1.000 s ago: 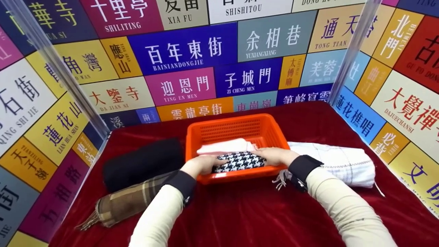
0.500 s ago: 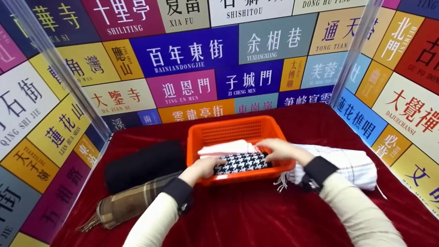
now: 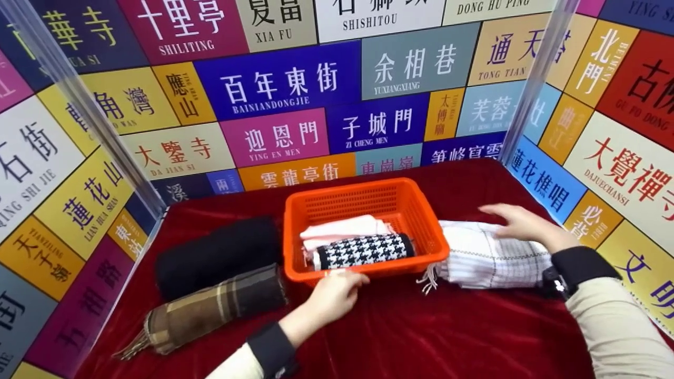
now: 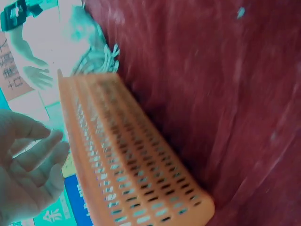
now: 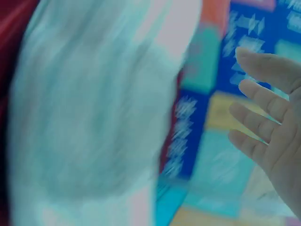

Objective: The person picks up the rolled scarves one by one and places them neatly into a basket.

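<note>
My left hand (image 3: 337, 295) hovers just in front of the orange plastic basket (image 3: 368, 265), with loosely bent fingers and nothing held. In the left wrist view that hand (image 4: 28, 169) is beside the basket's perforated wall (image 4: 127, 155). Inside the basket lie a rolled black-and-white houndstooth cloth (image 3: 368, 251) and, behind it, a folded pale pink cloth (image 3: 342, 230). Over a rolled white checked scarf (image 3: 484, 266) with fringe, right of the basket, my right hand (image 3: 524, 226) is held with fingers spread. The right wrist view has this hand (image 5: 273, 117) apart from the blurred scarf (image 5: 94, 117).
Left of the basket lie a black rolled cloth (image 3: 221, 255) and a brown plaid rolled scarf (image 3: 210, 310) with fringe. Dark red velvet cloth (image 3: 421, 326) covers the table. Printed sign panels (image 3: 279, 79) and clear corner posts (image 3: 542, 79) enclose the back and sides.
Both hands have let go of the houndstooth roll, which stays in the basket. My right hand has moved right, over the white scarf. My left hand has come back toward me, past the basket's front rim.
</note>
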A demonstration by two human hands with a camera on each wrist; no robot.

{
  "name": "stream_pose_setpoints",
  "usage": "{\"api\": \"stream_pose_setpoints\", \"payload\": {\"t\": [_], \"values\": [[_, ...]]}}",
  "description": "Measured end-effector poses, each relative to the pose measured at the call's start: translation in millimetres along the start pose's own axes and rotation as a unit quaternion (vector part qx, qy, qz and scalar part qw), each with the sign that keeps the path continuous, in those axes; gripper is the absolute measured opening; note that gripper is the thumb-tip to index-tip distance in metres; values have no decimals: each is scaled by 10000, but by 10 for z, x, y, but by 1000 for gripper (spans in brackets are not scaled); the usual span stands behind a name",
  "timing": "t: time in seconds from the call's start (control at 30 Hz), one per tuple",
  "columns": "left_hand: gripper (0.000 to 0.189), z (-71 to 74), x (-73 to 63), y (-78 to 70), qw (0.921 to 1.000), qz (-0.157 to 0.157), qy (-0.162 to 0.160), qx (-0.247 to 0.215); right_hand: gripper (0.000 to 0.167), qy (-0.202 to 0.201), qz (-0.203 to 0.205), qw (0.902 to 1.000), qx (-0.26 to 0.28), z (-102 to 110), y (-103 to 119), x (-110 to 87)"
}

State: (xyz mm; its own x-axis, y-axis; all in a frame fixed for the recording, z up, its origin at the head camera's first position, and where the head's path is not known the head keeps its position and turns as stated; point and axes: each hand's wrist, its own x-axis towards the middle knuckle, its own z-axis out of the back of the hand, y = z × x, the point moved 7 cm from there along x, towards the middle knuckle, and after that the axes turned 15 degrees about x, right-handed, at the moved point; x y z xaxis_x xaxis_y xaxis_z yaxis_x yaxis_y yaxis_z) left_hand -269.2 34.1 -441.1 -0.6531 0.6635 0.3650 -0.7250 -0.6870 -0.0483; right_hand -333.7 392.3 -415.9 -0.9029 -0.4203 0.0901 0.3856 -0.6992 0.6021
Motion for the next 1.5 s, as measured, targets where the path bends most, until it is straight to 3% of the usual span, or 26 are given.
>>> {"api": "stream_pose_setpoints", "payload": {"t": [0.2, 0.47, 0.67, 0.9, 1.17, 1.3, 1.5], "values": [[25, -157, -147, -17, 9989, -2, 459, -57, 93, 843, -1358, 9870, 141, -274, -541, -228], [26, -212, -233, 39, 9986, 27, 525, 19, 118, 1018, -1577, 9809, -508, -498, -584, -204], [28, -249, -273, 71, 9984, 48, 557, -39, 108, 1022, -1455, 9790, -996, -505, -604, -107], [30, -251, -258, 89, 9983, 3, 576, -78, 84, 567, -1060, 9871, -1061, -429, -687, -26], [31, -234, -269, 134, 9980, 65, 611, -157, 50, 103, -1114, 9883, -1035, -379, -717, -84], [30, -260, -321, 157, 9976, 107, 658, -163, 49, -82, -1041, 9887, -1072, -372, -694, -114], [31, -225, -359, 184, 9978, 133, 595, -256, 60, -455, -832, 9897, -1071, -250, -635, -173]]}}
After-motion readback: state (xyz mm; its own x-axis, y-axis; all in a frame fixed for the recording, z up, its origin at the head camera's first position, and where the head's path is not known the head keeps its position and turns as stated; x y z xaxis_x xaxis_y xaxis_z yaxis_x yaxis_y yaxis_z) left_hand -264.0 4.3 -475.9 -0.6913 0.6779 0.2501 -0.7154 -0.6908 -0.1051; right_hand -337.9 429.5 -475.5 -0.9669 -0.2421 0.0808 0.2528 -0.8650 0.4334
